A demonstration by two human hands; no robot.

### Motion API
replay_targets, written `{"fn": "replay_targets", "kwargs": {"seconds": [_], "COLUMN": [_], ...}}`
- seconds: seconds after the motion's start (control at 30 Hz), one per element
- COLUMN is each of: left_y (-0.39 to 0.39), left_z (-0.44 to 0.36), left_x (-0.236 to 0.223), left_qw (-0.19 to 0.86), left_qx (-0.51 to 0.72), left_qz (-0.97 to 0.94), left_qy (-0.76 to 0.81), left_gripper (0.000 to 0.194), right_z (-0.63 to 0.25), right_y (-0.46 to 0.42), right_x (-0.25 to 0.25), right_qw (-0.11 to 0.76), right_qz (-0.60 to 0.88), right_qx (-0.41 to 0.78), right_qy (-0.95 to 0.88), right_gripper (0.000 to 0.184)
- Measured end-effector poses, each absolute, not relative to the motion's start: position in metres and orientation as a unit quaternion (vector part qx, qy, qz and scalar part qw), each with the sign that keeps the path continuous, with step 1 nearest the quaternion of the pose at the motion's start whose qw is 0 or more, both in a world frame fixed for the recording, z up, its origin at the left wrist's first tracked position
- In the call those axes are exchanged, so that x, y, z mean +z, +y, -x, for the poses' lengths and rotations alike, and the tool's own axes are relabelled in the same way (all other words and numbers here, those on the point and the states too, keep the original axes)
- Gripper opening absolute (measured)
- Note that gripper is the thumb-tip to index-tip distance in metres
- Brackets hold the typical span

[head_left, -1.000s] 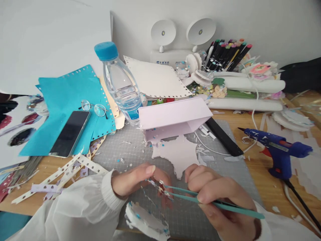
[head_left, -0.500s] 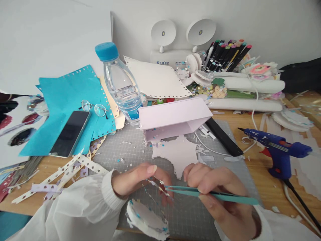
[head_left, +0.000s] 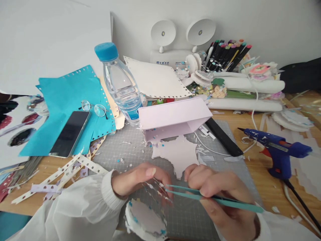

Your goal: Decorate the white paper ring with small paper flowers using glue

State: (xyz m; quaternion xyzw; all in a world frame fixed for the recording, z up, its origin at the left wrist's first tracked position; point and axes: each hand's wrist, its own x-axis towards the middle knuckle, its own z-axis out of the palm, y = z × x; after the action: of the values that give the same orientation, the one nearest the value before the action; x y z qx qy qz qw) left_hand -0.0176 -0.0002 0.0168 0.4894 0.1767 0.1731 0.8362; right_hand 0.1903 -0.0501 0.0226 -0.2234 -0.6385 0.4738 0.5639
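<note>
My right hand (head_left: 222,197) holds a pair of teal tweezers (head_left: 233,203) between thumb and fingers, their tips slightly apart and pointing left. Those tips reach in beside the fingers of my left hand (head_left: 142,179). Its thumb and curled fingers are closed on thin wire strands (head_left: 150,186) dotted with small pale bits; the exact grip is partly hidden. Below the strands is a round white layered disc (head_left: 145,219) with ragged edges and blue bits on its rim. Whether the strands join the disc, I cannot tell. Beyond my hands lies a white jagged-edged foam-like piece (head_left: 179,155) on the grey cutting mat (head_left: 110,147).
A folded pale box (head_left: 175,115) and a water bottle (head_left: 122,87) stand at the back of the mat. On the right lies a blue glue gun (head_left: 278,147) with its cord. A phone (head_left: 70,134) and glasses (head_left: 94,107) rest on blue paper (head_left: 65,87) at left.
The white disc has tilted so more of its top face shows. My right hand and the tweezers have shifted slightly, with the tweezer tips a little wider apart. My left hand stays nearly still.
</note>
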Motion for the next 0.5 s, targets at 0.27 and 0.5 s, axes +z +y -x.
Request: {"fn": "replay_targets", "kwargs": {"seconds": [0.27, 0.5], "left_y": [0.0029, 0.0025], "left_z": [0.0189, 0.0171], "left_x": [0.0155, 0.0208], "left_qw": [0.835, 0.733], "left_qx": [0.191, 0.270], "left_qz": [-0.493, -0.601], "left_qy": [0.149, 0.167], "left_gripper": [0.056, 0.047], "right_z": [-0.1925, -0.1905], "right_y": [-0.0491, -0.0501], "right_x": [0.0194, 0.0261], "right_qw": [0.571, 0.579], "right_qz": [0.212, 0.252], "right_qx": [0.428, 0.429], "right_qy": [-0.668, -0.646], "right_gripper": [0.029, 0.023]}}
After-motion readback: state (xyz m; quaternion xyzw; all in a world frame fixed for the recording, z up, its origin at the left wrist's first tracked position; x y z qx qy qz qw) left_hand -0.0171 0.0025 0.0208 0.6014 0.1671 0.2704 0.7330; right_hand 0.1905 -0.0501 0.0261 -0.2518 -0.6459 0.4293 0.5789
